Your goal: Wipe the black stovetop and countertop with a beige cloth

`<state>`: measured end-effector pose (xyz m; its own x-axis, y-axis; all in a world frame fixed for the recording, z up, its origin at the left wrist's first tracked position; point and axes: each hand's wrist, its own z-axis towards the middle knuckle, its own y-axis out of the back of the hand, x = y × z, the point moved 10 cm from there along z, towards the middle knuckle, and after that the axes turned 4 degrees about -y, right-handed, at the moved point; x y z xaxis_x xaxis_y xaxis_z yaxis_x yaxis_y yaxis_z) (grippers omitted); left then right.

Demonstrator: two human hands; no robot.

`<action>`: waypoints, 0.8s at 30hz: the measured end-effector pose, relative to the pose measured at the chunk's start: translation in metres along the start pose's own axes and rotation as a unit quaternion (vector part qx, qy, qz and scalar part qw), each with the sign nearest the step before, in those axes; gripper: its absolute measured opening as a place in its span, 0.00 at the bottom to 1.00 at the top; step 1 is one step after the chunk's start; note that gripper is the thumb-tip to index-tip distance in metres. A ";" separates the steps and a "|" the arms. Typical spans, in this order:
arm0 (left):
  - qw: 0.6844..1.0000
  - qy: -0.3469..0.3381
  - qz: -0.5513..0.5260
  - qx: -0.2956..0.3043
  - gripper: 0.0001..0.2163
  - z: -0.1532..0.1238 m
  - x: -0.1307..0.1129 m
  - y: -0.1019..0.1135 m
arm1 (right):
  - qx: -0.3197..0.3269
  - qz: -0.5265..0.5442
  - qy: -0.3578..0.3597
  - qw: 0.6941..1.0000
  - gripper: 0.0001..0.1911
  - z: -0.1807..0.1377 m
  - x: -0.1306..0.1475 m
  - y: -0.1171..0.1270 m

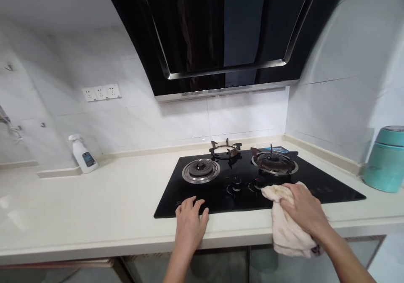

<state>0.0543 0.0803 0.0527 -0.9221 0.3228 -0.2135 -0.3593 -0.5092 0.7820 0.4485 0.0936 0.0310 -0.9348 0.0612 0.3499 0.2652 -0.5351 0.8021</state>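
Note:
My right hand (301,205) grips a stained whitish cloth (285,228) at the front right of the black glass gas stove (217,199). Part of the cloth lies on the glass near the knobs, and the rest hangs over the counter's front edge. Fingers spread, my left hand (191,218) rests at the stove's front left edge and holds nothing. The left burner (201,170) has no pan support on it. Its dark metal pan support (225,149) sits at the back of the stove. On the right burner (274,163) a pan support is in place. Two control knobs (236,183) stand between the burners.
A black range hood (227,39) slopes out above the stove. On the left, a white bottle (84,154) leans by the wall below the sockets (101,92). A turquoise canister (385,161) stands on the pale counter (110,207) at the far right.

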 end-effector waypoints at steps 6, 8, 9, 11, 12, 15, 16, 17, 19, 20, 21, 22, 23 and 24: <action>1.000 0.010 0.001 0.011 0.13 0.000 -0.001 0.000 | -0.018 -0.048 -0.058 0.997 0.23 0.000 -0.002 0.007; 1.000 0.009 0.004 0.008 0.13 0.000 -0.001 0.001 | -0.023 -0.053 -0.064 0.996 0.23 -0.005 0.012 0.007; 1.000 0.007 0.006 0.004 0.13 0.000 -0.002 0.002 | -0.021 -0.049 -0.060 0.997 0.23 -0.008 0.022 0.006; 1.000 0.005 0.012 -0.001 0.13 0.001 -0.002 0.003 | -0.006 -0.028 -0.039 0.999 0.23 -0.014 0.048 0.002; 1.000 0.006 0.015 -0.002 0.13 0.001 -0.002 0.003 | 0.005 -0.014 -0.024 1.000 0.23 -0.017 0.062 -0.001; 1.000 0.011 0.020 0.008 0.13 0.001 -0.001 0.002 | 0.031 0.032 0.016 0.999 0.23 -0.029 0.108 -0.008; 1.000 0.012 0.021 0.011 0.13 0.001 -0.001 0.001 | 0.036 0.049 0.030 0.998 0.23 -0.033 0.124 -0.010; 1.000 0.012 0.022 0.013 0.13 0.001 -0.001 0.001 | 0.040 0.066 0.046 0.996 0.23 -0.038 0.139 -0.011; 0.999 0.013 0.027 0.015 0.13 0.002 -0.001 0.002 | 0.049 0.101 0.078 0.991 0.23 -0.046 0.165 -0.015; 0.999 0.013 0.029 0.015 0.13 0.002 -0.001 0.002 | 0.053 0.119 0.092 0.987 0.23 -0.050 0.175 -0.017; 0.999 0.012 0.031 0.015 0.13 0.002 0.000 0.002 | 0.057 0.136 0.105 0.983 0.23 -0.054 0.183 -0.018; 0.999 0.011 0.033 0.014 0.13 0.003 0.000 0.002 | 0.061 0.152 0.116 0.980 0.23 -0.056 0.188 -0.020; 0.999 0.010 0.034 0.014 0.13 0.003 0.000 0.002 | 0.063 0.166 0.125 0.976 0.23 -0.058 0.190 -0.021; 0.999 0.011 0.035 0.013 0.13 0.003 0.000 0.002 | 0.066 0.179 0.132 0.973 0.24 -0.059 0.191 -0.021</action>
<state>0.0539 0.0817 0.0562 -0.9476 0.2704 -0.1703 -0.2907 -0.5080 0.8108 0.2508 0.0671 0.0519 -0.8000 -0.3382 0.4956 0.5972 -0.3686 0.7124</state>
